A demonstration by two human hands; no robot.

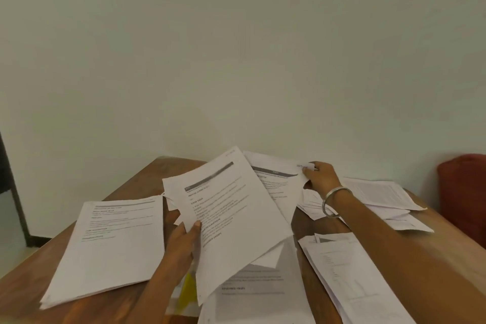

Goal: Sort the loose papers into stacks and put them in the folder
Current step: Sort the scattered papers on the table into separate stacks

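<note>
Papers under sorting: a fanned bundle of printed sheets [231,218] is held tilted above the middle of the worktop [147,173], gripped at its lower left edge by the left hand [184,242], whose thumb lies on the printed face with the fingers curled behind. The right hand [319,176] reaches toward the far edge and pinches the top right corner of a single sheet [278,179] lying behind the bundle. A squared stack [110,247] rests near the left edge; a second stack [352,273] lies toward the near right corner; looser sheets [381,197] spread by the right edge, beneath the right forearm and its metal bangle [332,201]. More pages [255,289] lie at the near edge under the bundle, beside something yellow [189,289] that is possibly the folder, though it is too hidden to tell.

Handling, as a judgement: the sheets are light, thin and limp, so they droop from any single hold and slide readily over one another; the bundle's lower corners already fan apart. A single page is best lifted by a corner or short edge, as the right hand does. A bundle wants a firm pinch across one edge, with the sheets tapped square on the worktop before transfer. Creasing and slipped pages are the main risks.

A plain wall [236,47] stands behind, and a red object [465,192] lies beyond the right edge.
</note>
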